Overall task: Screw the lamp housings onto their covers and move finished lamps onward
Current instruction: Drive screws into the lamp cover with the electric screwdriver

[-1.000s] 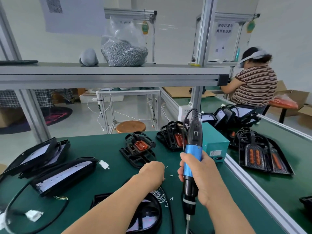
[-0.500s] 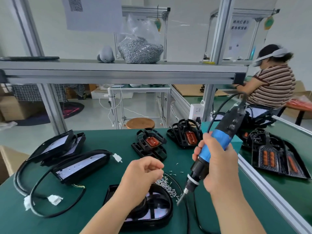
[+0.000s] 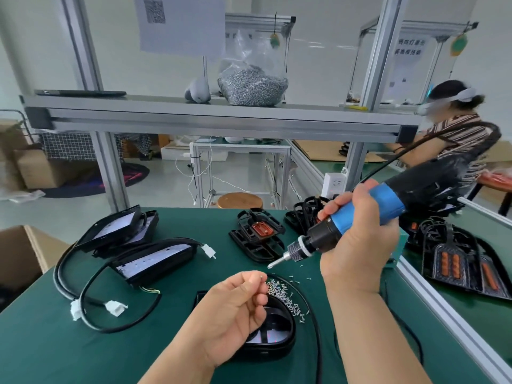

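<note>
Left hand [image 3: 235,309] pinches one small metal screw [image 3: 261,276] in its fingertips over the lamp [image 3: 277,325]. The lamp is glossy black, rounded, and flat on the green counter [image 3: 83,342]. Right hand [image 3: 357,245] grips the blue-sleeved driver [image 3: 388,202]. Its axis slants down-left, and the bit [image 3: 277,262] is just beyond the screw, apart from it. Likely next: seat the screw on the bit. Loose screws [image 3: 282,293] are heaped at the lamp's far rim.

The green table [image 3: 55,342] carries two wired lamp housings [image 3: 155,259] at ten o'clock and black covers [image 3: 257,236] at one o'clock. Loose screws [image 3: 282,293] lie near its middle, beside a black lamp [image 3: 274,328] at six o'clock.
</note>
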{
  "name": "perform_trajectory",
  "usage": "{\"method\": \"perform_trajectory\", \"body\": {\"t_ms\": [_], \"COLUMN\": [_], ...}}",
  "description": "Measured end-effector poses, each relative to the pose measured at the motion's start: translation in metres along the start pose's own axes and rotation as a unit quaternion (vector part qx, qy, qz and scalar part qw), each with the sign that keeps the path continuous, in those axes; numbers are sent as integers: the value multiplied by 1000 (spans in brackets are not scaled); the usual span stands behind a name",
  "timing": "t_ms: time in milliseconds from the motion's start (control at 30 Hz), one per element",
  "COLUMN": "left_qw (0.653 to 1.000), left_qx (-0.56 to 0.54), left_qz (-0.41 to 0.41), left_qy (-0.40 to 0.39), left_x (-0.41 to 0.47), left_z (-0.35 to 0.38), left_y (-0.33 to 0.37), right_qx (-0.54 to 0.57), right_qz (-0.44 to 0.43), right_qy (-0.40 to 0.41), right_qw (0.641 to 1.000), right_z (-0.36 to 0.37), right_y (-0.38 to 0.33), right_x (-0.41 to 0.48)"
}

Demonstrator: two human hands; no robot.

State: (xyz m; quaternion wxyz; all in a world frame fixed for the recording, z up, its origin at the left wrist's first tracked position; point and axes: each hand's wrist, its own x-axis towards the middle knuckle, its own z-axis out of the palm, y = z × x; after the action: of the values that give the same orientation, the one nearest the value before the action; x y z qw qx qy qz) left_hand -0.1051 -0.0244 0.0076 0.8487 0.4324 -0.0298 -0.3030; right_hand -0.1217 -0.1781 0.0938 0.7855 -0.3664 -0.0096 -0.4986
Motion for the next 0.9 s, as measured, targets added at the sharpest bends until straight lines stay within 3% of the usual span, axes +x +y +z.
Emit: {"method": "perform_trajectory", "body": {"t_ms": [567, 667, 733, 767, 800, 900], "left_qw": [1000, 1000, 993, 973, 931, 732], "left_qx": [1, 26, 103, 199, 319, 607], "left_qz": [-5, 12, 60, 102, 149, 251], "left_qy": [-15, -12, 16, 50, 99, 181], "left_x": [2, 2, 4, 5, 7, 14], "left_z": [3, 3, 1, -2, -8, -27], "left_y": [-4, -6, -5, -3, 0, 13], "right_qx": [-34, -56, -60, -61, -62, -69], "right_qz": [-16, -30, -41, -42, -40, -28], "right_qy": [-57, -76, -85, -85, -81, -62], "right_qw": [998, 995, 994, 994, 994, 995], "right_z": [5, 6, 6, 6, 5, 0], "right_y": [2, 3, 5, 6, 7, 12], "right_x": [-14, -16, -17, -16, -16, -14]}}
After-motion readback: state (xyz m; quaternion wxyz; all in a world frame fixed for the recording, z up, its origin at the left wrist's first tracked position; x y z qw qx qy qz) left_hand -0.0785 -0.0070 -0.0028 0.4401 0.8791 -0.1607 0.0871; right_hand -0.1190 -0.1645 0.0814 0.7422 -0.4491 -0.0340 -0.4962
